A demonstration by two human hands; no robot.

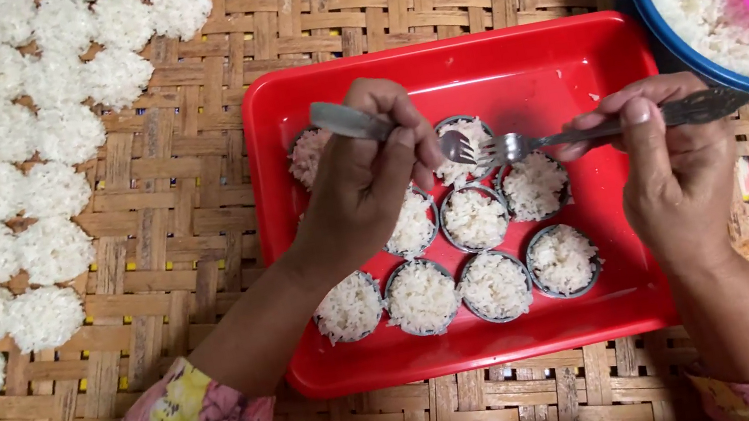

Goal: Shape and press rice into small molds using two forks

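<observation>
Forks point(496, 149) crossed over rice moulds point(475, 217)

Bare red tray point(532, 62) floor is lying open along its far edge, above the packed rice rings point(494, 287). Rice cakes point(5, 181) are crowding the counter's point(204, 219) left side; a blue bowl point(661, 41) is blocking its far right corner.

Both hands point(361, 187) point(666, 167) cross 2 forks point(526, 144) over rice-filled rings point(475, 217).
</observation>
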